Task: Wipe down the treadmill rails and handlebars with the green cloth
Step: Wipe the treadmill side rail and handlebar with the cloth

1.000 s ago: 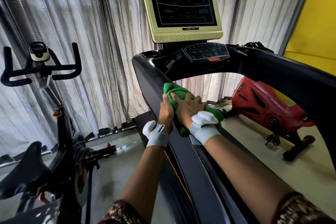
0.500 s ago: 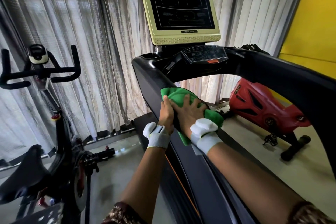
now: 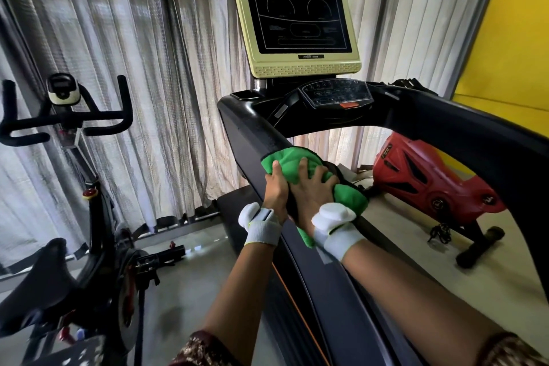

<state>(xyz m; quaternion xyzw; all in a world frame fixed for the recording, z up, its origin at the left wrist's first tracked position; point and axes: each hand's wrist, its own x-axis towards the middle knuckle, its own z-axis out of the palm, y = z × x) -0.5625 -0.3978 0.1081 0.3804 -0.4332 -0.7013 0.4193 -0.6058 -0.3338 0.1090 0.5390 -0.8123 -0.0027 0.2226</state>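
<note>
Showing here: one treadmill [image 3: 341, 291], one green cloth [image 3: 292, 165], two hands, left hand [image 3: 274, 190] and right hand [image 3: 313, 190], one exercise bike [image 3: 89, 202], one red machine [image 3: 430, 181].

We are pressing the green cloth [image 3: 292, 165] onto the treadmill's left rail [image 3: 252, 134], our left hand [image 3: 276, 187] gripping its edge and our right hand [image 3: 312, 187] lying spread across it, below the console screen [image 3: 297, 21].

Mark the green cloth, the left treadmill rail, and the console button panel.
green cloth [image 3: 292, 165]: head view, upper fold draped over the rail.
left treadmill rail [image 3: 252, 131]: head view, bare black top above the cloth.
console button panel [image 3: 337, 93]: head view, centre of the dark keypad.
</note>
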